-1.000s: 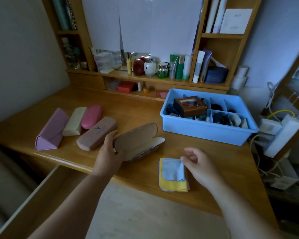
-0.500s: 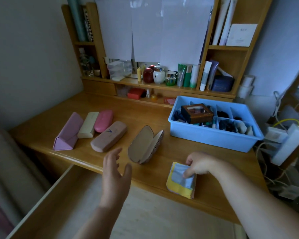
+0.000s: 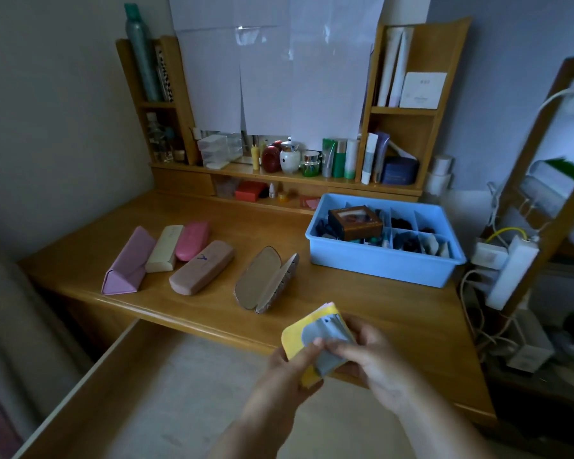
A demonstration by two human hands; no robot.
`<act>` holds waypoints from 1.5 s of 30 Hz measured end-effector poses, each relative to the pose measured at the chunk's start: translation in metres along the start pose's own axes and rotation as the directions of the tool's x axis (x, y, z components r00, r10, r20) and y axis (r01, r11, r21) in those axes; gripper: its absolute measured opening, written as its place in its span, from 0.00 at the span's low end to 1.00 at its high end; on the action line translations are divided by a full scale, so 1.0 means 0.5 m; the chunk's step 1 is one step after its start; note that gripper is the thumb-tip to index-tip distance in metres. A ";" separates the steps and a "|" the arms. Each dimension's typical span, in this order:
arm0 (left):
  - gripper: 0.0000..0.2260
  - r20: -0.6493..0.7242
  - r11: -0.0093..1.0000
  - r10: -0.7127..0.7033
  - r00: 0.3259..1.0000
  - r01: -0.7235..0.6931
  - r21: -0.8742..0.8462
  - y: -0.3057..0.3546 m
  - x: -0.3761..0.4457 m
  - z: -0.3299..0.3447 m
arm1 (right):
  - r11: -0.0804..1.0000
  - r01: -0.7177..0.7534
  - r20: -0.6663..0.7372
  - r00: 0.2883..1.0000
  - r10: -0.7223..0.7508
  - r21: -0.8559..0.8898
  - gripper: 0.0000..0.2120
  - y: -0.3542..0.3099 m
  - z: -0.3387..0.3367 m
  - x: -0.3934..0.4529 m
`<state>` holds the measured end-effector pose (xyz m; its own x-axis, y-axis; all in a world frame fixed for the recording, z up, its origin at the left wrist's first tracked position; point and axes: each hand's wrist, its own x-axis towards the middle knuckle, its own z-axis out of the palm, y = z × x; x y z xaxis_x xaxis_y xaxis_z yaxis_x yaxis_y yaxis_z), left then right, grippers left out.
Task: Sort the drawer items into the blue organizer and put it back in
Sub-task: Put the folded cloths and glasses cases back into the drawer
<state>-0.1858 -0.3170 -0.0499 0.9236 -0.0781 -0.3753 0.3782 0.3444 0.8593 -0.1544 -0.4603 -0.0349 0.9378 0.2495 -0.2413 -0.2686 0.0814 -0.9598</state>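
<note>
A folded stack of cleaning cloths (image 3: 307,332), yellow with grey-blue on top, is lifted off the desk above its front edge. My left hand (image 3: 289,372) holds it from below, thumb on top. My right hand (image 3: 368,356) pinches its right side. The blue organizer (image 3: 378,263) stands at the back right of the desk, its compartments holding dark small items and a brown box (image 3: 355,221). A tan glasses case (image 3: 267,279) lies half open in the middle of the desk. The open wooden drawer (image 3: 90,376) shows below, pale-lined inside.
At the desk's left lie several closed cases: a triangular pink one (image 3: 126,263), a cream one (image 3: 163,248), a pink one (image 3: 193,240) and a tan-pink one (image 3: 201,266). Bottles and jars fill the back shelf (image 3: 289,175). Cables and a power strip (image 3: 511,270) hang at the right.
My right hand lifted the cloth stack off the desk toward me. My left hand came off the tan case, which swung nearly closed, and joined on the cloths.
</note>
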 end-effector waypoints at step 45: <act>0.15 -0.005 0.980 0.098 0.995 -0.096 0.172 0.070 -0.077 -0.006 | 0.006 0.442 0.419 0.854 -0.309 -0.897 0.49 -0.042 0.034 -0.084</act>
<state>-0.2083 -0.2989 -0.0063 0.9560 -0.0389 -0.2909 0.2929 0.1839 0.9383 -0.1919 -0.4563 -0.0021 0.7917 0.5921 0.1503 0.6102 -0.7548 -0.2407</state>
